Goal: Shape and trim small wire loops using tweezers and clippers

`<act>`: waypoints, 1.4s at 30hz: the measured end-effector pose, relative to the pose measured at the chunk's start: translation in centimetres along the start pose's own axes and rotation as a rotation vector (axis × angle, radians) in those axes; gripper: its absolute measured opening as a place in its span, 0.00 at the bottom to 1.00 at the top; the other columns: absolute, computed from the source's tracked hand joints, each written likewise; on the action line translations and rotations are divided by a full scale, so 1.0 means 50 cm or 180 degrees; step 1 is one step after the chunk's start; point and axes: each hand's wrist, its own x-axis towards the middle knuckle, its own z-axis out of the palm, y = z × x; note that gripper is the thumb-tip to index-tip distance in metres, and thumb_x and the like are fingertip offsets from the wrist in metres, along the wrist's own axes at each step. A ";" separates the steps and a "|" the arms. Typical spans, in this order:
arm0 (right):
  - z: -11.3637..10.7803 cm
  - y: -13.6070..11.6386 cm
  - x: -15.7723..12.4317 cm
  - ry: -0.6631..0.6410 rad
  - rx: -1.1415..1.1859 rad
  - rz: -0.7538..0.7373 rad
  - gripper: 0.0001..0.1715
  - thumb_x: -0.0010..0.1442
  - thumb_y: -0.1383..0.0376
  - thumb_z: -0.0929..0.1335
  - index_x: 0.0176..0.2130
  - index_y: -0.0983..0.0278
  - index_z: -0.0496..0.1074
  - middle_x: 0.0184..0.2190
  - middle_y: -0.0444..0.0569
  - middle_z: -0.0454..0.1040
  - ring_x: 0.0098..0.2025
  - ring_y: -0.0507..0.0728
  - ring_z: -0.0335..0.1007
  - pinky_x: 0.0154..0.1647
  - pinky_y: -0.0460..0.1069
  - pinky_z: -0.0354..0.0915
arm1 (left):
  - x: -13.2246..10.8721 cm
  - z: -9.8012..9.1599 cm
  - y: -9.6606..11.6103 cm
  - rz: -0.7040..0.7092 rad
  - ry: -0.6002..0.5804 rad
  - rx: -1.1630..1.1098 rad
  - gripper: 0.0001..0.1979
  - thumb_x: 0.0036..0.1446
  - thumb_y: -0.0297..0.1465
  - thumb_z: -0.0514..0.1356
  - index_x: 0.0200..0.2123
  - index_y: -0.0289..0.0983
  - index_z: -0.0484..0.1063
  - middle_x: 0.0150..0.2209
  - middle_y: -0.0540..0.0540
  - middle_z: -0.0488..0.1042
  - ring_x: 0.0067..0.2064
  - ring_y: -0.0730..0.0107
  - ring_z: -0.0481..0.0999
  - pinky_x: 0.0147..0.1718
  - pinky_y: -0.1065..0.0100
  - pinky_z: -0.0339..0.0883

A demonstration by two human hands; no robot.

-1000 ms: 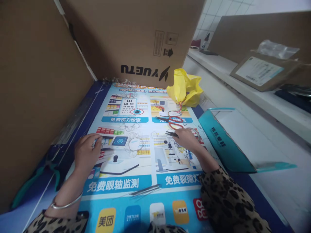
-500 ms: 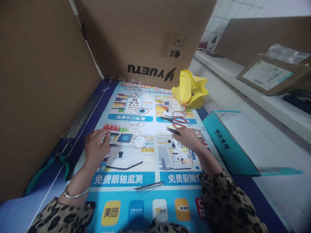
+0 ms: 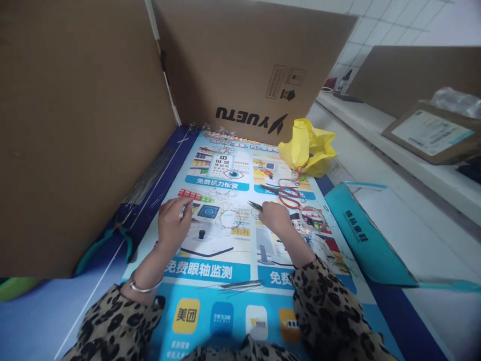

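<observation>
My left hand (image 3: 173, 220) rests on a printed blue poster (image 3: 210, 271), fingers pinched on something small that I cannot make out. My right hand (image 3: 274, 218) is closed round dark pointed tweezers (image 3: 254, 205), whose tips point left. Between the two hands a tangle of thin wire loops (image 3: 229, 220) lies on the poster, just left of the tweezer tips. A silver bracelet (image 3: 145, 287) circles my left wrist. Both arms wear leopard-print sleeves.
Red-handled scissors (image 3: 287, 193) and a yellow plastic bag (image 3: 308, 148) lie beyond my right hand. A teal bag (image 3: 361, 235) sits at the right. Cardboard boxes (image 3: 244, 65) wall the back and left. Green-handled pliers (image 3: 108, 240) lie at the left, thin metal rods (image 3: 240, 286) near me.
My right hand with the tweezers has moved left, away from the scissors and closer to the wire tangle. My left hand keeps its pinch in about the same spot.
</observation>
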 end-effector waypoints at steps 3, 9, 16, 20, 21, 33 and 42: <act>0.000 0.005 0.001 0.0056 0.0090 0.0019 0.15 0.52 0.65 0.61 0.37 0.67 0.72 0.35 0.57 0.74 0.38 0.60 0.70 0.34 0.49 0.58 | -0.002 -0.008 0.021 -0.0109 0.0076 -0.0159 0.08 0.55 0.30 0.55 0.36 0.37 0.73 0.35 0.46 0.76 0.39 0.67 0.74 0.43 0.66 0.64; -0.013 0.005 -0.054 0.0425 0.0442 -0.0187 0.13 0.54 0.63 0.59 0.34 0.64 0.70 0.32 0.51 0.73 0.34 0.56 0.68 0.29 0.46 0.54 | -0.031 -0.012 0.100 -0.0914 -0.0652 -0.1071 0.09 0.55 0.34 0.55 0.35 0.38 0.72 0.34 0.48 0.75 0.35 0.71 0.73 0.36 0.70 0.66; 0.026 -0.062 -0.144 0.0652 0.0956 -0.0927 0.08 0.51 0.66 0.60 0.30 0.63 0.68 0.29 0.48 0.72 0.34 0.54 0.66 0.34 0.46 0.56 | -0.085 -0.001 0.180 -0.1620 -0.2026 -0.2240 0.11 0.55 0.36 0.53 0.38 0.38 0.71 0.30 0.50 0.73 0.26 0.75 0.70 0.28 0.72 0.65; 0.053 -0.063 -0.154 0.0826 0.1514 -0.1065 0.08 0.49 0.65 0.61 0.30 0.63 0.67 0.26 0.47 0.70 0.31 0.54 0.66 0.32 0.46 0.57 | -0.094 0.005 0.181 -0.1835 -0.2028 -0.2539 0.09 0.55 0.32 0.51 0.31 0.37 0.70 0.25 0.51 0.70 0.24 0.77 0.68 0.25 0.74 0.63; 0.057 -0.061 -0.155 0.0784 0.1564 -0.1078 0.07 0.49 0.65 0.61 0.29 0.63 0.66 0.26 0.46 0.70 0.29 0.54 0.65 0.30 0.46 0.57 | -0.095 0.007 0.179 -0.1899 -0.2037 -0.2571 0.08 0.54 0.31 0.51 0.31 0.37 0.70 0.25 0.52 0.69 0.23 0.77 0.68 0.25 0.74 0.63; 0.072 -0.079 -0.189 0.0826 0.1861 -0.1145 0.02 0.47 0.65 0.62 0.24 0.61 0.63 0.20 0.44 0.67 0.24 0.53 0.63 0.24 0.46 0.57 | -0.100 0.014 0.178 -0.1734 -0.1820 -0.1898 0.06 0.52 0.28 0.51 0.27 0.38 0.67 0.23 0.52 0.68 0.28 0.74 0.68 0.27 0.74 0.61; 0.073 -0.081 -0.186 0.0717 0.2100 -0.1357 0.05 0.51 0.63 0.62 0.26 0.61 0.65 0.22 0.44 0.67 0.26 0.53 0.64 0.26 0.47 0.60 | -0.087 0.013 0.170 -0.1276 -0.1874 -0.1685 0.06 0.50 0.26 0.51 0.28 0.37 0.68 0.26 0.51 0.70 0.29 0.74 0.68 0.29 0.74 0.60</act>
